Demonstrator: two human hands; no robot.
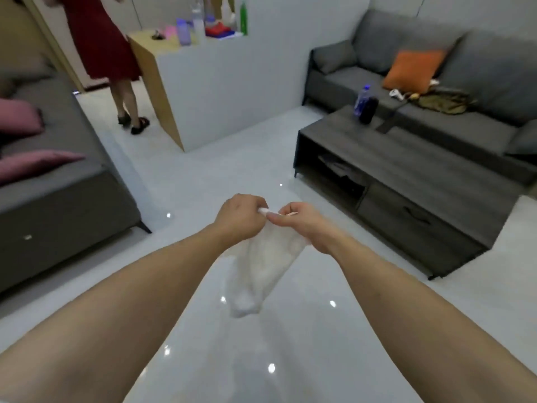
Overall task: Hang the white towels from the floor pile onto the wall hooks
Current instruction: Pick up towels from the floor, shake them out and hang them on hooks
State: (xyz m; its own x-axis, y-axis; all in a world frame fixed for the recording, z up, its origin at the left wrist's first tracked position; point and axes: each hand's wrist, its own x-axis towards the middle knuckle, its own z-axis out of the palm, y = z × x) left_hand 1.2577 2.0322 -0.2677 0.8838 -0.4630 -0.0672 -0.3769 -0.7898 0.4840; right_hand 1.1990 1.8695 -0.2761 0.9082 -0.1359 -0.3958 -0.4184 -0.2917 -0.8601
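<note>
One white towel [263,274] is up in the air, its top edge pinched shut between the left hand [238,218] and right hand [302,225], which sit close together. Its long axis hangs straight down from that grip, loose end lowest. Below the grip the glossy floor [203,181] lies open, with one coffee table [406,181] to its right and a sofa [58,181] to its left.

At centre frame, the left hand [237,218] and right hand [302,225] pinch the top edge of a white towel [261,271], which hangs above the glossy floor [218,175].
</note>
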